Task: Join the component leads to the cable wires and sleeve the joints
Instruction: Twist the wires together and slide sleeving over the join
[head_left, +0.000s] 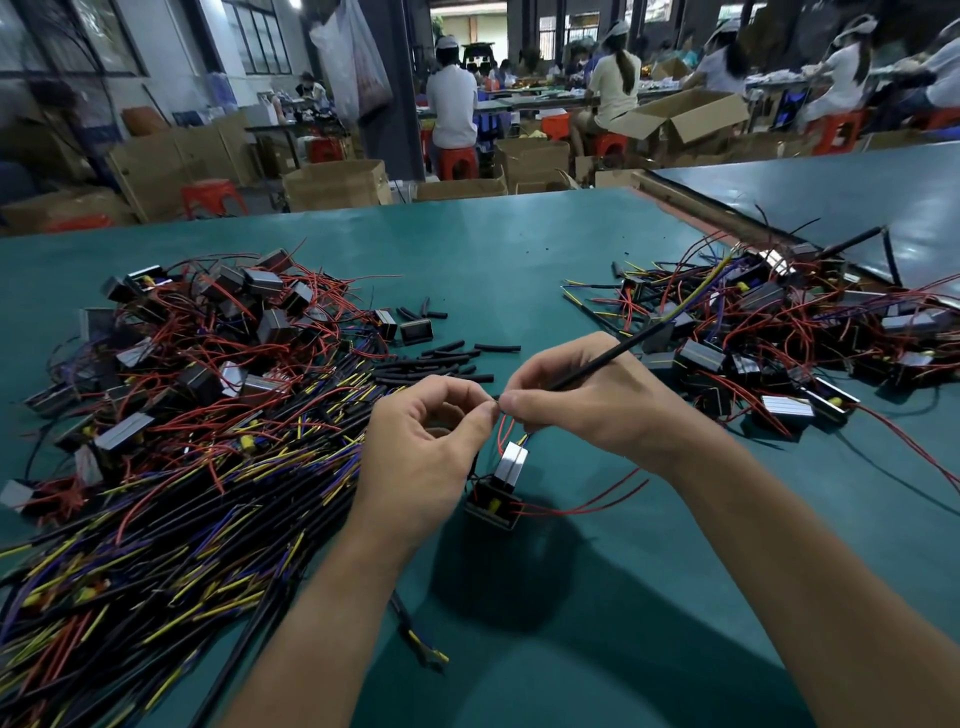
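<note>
- A tangled heap of long black cables (208, 493) with yellow, blue and red wire tips covers the left of the green counter (493, 249), with small black box components (208, 332) and their red leads piled on it.
- Short black sleeve tubes (441, 364) lie loose just beyond my hands.
- My left hand (426, 441) is curled, its thumb and forefinger pinching the wire ends (500, 410) where both hands meet.
- A black-and-silver box component (501, 483) sits below my fingertips, its red leads (582, 504) trailing right.
- My right hand (587, 400) grips a thin black cable (597, 364) that runs up and right.
- A second heap of components and wires (779, 332) lies further right.
</note>
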